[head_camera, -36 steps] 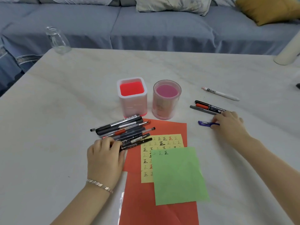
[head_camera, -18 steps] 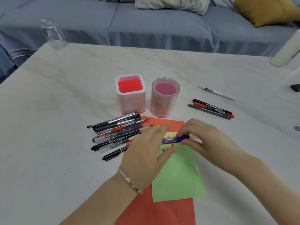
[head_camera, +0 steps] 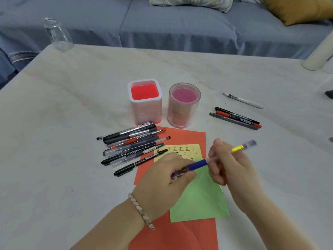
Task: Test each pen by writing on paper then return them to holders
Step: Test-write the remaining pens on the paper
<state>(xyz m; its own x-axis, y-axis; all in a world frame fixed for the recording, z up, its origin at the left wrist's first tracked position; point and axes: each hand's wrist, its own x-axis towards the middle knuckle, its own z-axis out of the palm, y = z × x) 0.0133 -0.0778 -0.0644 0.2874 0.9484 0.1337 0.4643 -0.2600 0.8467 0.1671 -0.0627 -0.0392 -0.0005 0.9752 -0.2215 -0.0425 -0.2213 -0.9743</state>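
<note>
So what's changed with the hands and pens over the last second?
The right hand lifted the blue pen from the table and brought it over the green paper; the left hand left the pen pile and now grips the pen's end. Both holders and the other pens stayed put.

Blue pen (head_camera: 196, 165); green paper (head_camera: 200, 201); red sheet (head_camera: 180, 136); yellow note (head_camera: 182, 150).

1. We see a big pale tabletop (head_camera: 72, 114) with soft grey streaks.
2. A clear glass jar (head_camera: 57, 34) stands at its far left corner.
3. A blue-grey sofa (head_camera: 162, 24) sits behind the tabletop.
4. A yellow cushion (head_camera: 297, 8) and a pale patterned pillow (head_camera: 194, 1) lie on the sofa.
5. A white tube thing (head_camera: 319, 53) leans at the far right edge.
</note>
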